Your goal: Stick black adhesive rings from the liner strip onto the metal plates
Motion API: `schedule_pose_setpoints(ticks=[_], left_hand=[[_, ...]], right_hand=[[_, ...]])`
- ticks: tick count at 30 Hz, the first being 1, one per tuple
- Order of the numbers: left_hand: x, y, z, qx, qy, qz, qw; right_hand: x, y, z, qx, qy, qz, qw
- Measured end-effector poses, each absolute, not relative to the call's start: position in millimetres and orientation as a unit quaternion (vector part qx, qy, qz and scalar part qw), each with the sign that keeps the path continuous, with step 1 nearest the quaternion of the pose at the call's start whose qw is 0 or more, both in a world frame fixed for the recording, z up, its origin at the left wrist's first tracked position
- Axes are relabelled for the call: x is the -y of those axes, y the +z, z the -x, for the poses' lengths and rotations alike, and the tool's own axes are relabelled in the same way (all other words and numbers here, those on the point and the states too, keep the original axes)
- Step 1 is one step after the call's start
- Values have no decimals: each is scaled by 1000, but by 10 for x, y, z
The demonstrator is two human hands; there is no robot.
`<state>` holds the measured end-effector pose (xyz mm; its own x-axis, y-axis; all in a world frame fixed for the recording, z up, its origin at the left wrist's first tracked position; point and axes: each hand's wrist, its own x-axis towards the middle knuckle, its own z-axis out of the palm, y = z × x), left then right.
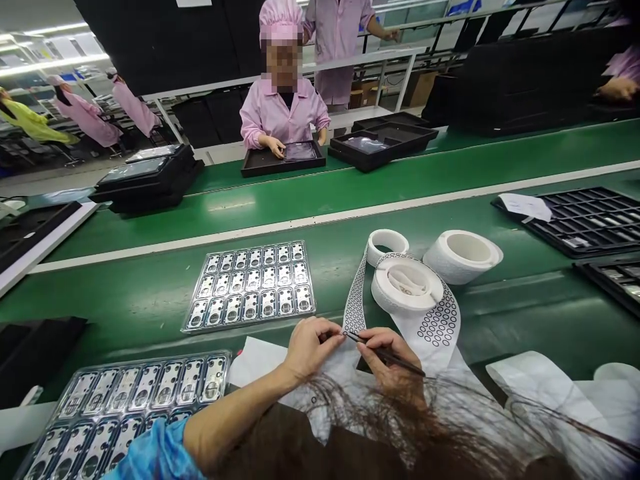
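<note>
My left hand (313,343) is closed, its fingertips pinching the lower end of a white tape strip (356,303) printed with small black rings. My right hand (390,357) grips thin black tweezers (387,357) whose tip meets the strip at my left fingertips. The strip runs up to a white roll (407,287) lying flat. A clear tray of metal plates (253,285) lies to the left of the rolls. A second such tray (130,400) sits by my left forearm. Strands of hair hang over the lower part of the view.
Two more white rolls (463,255) (387,243) lie behind the first. Black compartment trays (585,217) sit at right, black trays (150,177) at left. Across the green conveyor (350,190) a person in pink handles a black tray (283,160). White paper sheets (540,393) lie at lower right.
</note>
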<state>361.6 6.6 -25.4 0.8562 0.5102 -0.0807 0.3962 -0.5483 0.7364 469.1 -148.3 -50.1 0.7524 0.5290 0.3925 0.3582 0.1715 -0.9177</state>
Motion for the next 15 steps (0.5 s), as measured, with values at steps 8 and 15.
schedule_pose_setpoints(ticks=[8,15], left_hand=[[-51,-230,-3601,-252,84,-880,393],[-65,-275,-3597,-229,80,-889,388]], right_hand=[[1458,-492,-4682,336,68,644,684],[1464,-453,-4674,329,72,646,686]])
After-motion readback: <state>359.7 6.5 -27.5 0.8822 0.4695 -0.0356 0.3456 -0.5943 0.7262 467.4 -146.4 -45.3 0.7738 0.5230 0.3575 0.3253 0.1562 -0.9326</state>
